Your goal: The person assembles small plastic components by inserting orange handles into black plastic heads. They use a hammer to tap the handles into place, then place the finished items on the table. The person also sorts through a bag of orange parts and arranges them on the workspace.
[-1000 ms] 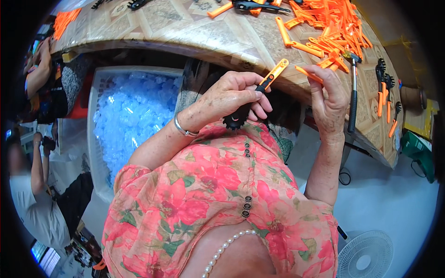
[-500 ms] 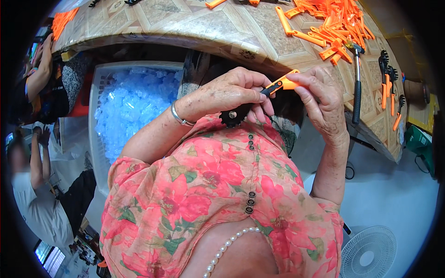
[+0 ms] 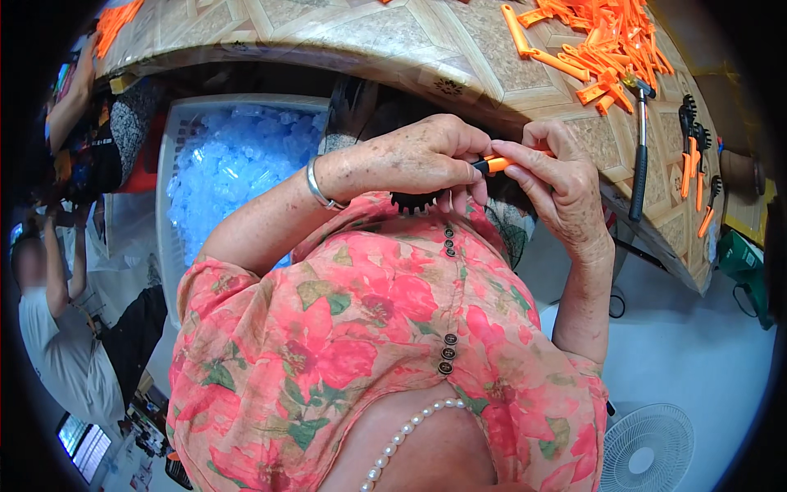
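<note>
My left hand [image 3: 432, 157] is closed around a black toothed piece [image 3: 412, 202]; its toothed rim shows below my palm, and the rest is hidden by my fingers. Held between the fingers of my right hand [image 3: 564, 182] is an orange plastic handle [image 3: 498, 164]. The handle meets the black neck of the toothed piece between my two hands, in front of my chest. My fingers cover much of the joint, so how far the parts fit together is hidden.
On the patterned table [image 3: 459, 49] lie a heap of orange handles [image 3: 611, 41], a hammer [image 3: 640, 156] and several black-and-orange tools [image 3: 693, 156]. A white crate [image 3: 170, 164] of clear bluish plastic pieces [image 3: 238, 172] stands left. Another person [image 3: 74, 344] is far left; a fan [image 3: 648, 447] stands lower right.
The orange handle has turned and now lies nearly in line with the black neck, more covered by my fingers. My right hand has drawn slightly closer to my left.
</note>
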Motion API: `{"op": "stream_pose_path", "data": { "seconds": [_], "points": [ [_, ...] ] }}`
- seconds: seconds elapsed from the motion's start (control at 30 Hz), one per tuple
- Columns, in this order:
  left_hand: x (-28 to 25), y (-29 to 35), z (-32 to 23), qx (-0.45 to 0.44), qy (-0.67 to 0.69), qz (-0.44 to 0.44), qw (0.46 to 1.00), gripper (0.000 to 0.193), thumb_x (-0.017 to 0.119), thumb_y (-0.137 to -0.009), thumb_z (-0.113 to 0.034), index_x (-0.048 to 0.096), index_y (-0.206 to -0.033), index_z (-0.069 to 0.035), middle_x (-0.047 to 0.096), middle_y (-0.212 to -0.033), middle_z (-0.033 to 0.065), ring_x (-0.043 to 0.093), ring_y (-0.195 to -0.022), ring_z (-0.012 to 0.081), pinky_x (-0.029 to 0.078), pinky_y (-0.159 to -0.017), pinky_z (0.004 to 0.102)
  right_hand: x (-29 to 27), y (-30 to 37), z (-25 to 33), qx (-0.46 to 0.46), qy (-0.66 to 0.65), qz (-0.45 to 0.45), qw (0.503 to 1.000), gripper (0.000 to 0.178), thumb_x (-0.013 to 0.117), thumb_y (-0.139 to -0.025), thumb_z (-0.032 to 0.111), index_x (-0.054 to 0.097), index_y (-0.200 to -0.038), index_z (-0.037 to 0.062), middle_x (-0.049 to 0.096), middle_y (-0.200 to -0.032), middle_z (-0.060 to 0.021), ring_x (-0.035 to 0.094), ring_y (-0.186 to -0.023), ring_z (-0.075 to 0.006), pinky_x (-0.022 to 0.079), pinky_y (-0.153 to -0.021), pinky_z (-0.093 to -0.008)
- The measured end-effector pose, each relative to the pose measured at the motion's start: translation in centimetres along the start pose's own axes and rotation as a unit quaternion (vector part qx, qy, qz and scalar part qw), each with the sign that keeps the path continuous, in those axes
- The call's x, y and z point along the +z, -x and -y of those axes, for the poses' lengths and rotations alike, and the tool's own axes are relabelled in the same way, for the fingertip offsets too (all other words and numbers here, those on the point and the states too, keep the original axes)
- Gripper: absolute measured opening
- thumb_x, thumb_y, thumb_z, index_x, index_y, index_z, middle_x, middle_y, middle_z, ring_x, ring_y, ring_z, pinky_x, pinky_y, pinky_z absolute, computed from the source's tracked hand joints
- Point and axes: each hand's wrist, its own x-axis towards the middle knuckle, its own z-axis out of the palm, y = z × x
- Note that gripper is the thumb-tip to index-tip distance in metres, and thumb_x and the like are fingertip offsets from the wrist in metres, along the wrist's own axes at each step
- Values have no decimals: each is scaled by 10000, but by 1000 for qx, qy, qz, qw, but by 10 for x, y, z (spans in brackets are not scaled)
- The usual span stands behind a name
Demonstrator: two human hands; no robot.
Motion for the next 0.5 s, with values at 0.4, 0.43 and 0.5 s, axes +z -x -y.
{"op": "stream_pose_path", "data": {
  "seconds": [0.4, 0.43, 0.5],
  "points": [
    [10, -2, 0, 210, -405, -136, 880, 174, 645, -884, -123, 614, -988, 13, 596, -668, 197, 605, -614, 373, 472, -556, 427, 10, 10, 19, 129, -85, -108, 982, 385, 790, -718, 77, 726, -1096, 117, 575, -943, -67, 616, -849, -195, 501, -716, -309],
    [10, -2, -1, 206, -411, -138, 877, 165, 646, -882, -118, 617, -980, 10, 588, -660, 199, 597, -618, 386, 469, -553, 433, 11, 8, 21, 144, -95, -125, 977, 359, 787, -735, 95, 727, -1088, 118, 600, -956, -61, 627, -828, -187, 496, -688, -294],
    [10, -2, 0, 217, -419, -143, 870, 150, 636, -889, -117, 617, -975, 4, 586, -663, 194, 599, -628, 385, 467, -563, 445, 6, 9, 26, 191, -80, -92, 974, 343, 786, -744, 114, 726, -1082, 114, 619, -967, -58, 630, -805, -183, 496, -671, -288]
  ]
}}
